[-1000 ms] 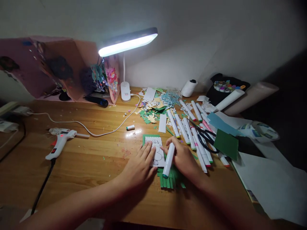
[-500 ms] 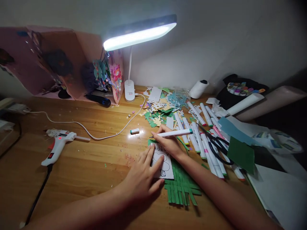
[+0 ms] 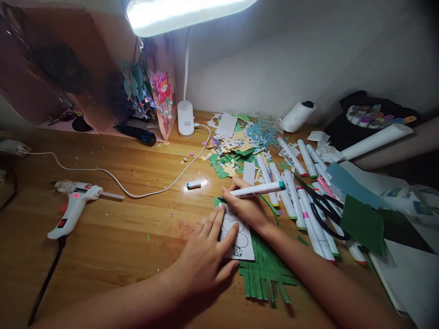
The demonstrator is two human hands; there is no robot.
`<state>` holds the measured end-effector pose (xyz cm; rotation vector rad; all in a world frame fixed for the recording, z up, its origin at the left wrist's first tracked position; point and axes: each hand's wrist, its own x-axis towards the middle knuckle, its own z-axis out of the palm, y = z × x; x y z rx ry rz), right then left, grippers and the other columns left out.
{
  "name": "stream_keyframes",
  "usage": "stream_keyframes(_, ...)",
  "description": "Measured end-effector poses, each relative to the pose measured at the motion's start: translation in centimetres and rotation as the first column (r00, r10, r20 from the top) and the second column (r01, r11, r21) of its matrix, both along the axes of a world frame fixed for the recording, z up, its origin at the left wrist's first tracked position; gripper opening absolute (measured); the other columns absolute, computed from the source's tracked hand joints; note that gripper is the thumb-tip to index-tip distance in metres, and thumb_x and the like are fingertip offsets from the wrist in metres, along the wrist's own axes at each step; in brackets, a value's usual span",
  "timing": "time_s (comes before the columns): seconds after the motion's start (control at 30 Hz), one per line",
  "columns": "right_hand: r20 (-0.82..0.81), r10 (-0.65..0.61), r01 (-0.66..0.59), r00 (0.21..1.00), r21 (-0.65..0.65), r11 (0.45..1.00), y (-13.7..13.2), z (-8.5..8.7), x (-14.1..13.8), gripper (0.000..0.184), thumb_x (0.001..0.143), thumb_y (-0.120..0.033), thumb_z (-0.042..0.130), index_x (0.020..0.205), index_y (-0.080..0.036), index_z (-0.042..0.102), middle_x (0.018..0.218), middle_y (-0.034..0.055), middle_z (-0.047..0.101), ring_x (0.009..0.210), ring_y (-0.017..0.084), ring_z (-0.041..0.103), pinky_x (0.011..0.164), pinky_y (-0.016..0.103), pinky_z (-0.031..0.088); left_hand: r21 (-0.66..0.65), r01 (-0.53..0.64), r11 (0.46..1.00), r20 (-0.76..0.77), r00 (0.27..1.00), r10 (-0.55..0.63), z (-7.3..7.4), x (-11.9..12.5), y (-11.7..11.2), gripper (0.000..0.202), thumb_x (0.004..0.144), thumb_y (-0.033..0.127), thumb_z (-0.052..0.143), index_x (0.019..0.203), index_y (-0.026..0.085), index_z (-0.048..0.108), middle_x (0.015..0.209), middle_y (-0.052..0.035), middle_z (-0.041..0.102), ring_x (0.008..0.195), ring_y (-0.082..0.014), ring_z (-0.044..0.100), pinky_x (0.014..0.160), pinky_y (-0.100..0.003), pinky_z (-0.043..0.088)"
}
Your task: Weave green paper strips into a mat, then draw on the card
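A white marker with a green end (image 3: pixel 262 188) is gripped in my right hand (image 3: pixel 245 208), its tip down at the top edge of a small white card. That card (image 3: pixel 244 246) bears black outline drawings, a rounded flower-like shape among them, with lettering near its top. My left hand (image 3: pixel 209 244) lies flat over the card's left side, fingers spread. Under the card is a piece woven from green paper strips (image 3: pixel 264 269); part of it is hidden by my right forearm. Just beyond my hands a loose marker cap (image 3: pixel 194 184) rests on the wooden table (image 3: pixel 137 237).
Several markers (image 3: pixel 291 196) and black-handled scissors (image 3: pixel 325 210) lie to the right. Paper scraps (image 3: pixel 233 151) are heaped at the back, near the lamp base (image 3: pixel 185 119). A hot glue gun (image 3: pixel 73 205) with its cord lies at the left. Green card (image 3: pixel 362 224) sits far right.
The camera view has shifted closer and lower, so the lamp is partly cut off. The marker's tip has come down to the top edge of the card. My left hand stays on the card.
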<state>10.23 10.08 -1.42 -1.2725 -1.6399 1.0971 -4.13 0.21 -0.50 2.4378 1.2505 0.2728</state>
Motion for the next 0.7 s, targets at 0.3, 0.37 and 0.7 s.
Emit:
stream_keyframes(0.3, 0.024, -0.065, 0.064, 0.998, 0.041, 0.997, 0.14, -0.29, 0.89, 0.032, 0.082, -0.036, 0.056, 0.06, -0.021, 0.039, 0.057, -0.0054, 0.039, 0.053, 0.011, 0.039, 0.053, 0.026, 0.031, 0.019, 0.002, 1.0, -0.017, 1.0, -0.001, 0.16, 0.0, -0.05, 0.058, 0.088, 0.041, 0.051, 0.14, 0.019, 0.036, 0.152, -0.0186, 0.021, 0.135, -0.0375, 0.027, 0.102, -0.052, 0.034)
stream_keyframes(0.37, 0.026, -0.072, 0.071, 0.997, 0.037, 0.997, 0.15, -0.36, 0.98, 0.032, 0.081, -0.035, 0.056, 0.059, -0.022, 0.038, 0.056, -0.0055, 0.039, 0.053, 0.011, 0.038, 0.052, 0.025, 0.031, 0.026, 0.003, 1.0, -0.014, 1.0, -0.002, 0.09, -0.02, -0.1, 0.057, 0.089, 0.04, 0.05, 0.14, 0.019, 0.036, 0.152, -0.019, 0.021, 0.135, -0.0372, 0.027, 0.102, -0.052, 0.034)
stream_keyframes(0.7, 0.076, -0.093, 0.092, 0.993, 0.007, 0.996, 0.05, -0.1, 0.74, 0.032, 0.079, -0.036, 0.055, 0.058, -0.022, 0.036, 0.054, -0.0055, 0.04, 0.052, 0.012, 0.04, 0.052, 0.025, 0.031, 0.024, -0.003, 1.0, -0.023, 1.0, 0.004, 0.13, 0.1, 0.01, 0.055, 0.089, 0.038, 0.049, 0.139, 0.016, 0.038, 0.151, -0.0229, 0.018, 0.134, -0.039, 0.028, 0.101, -0.053, 0.034)
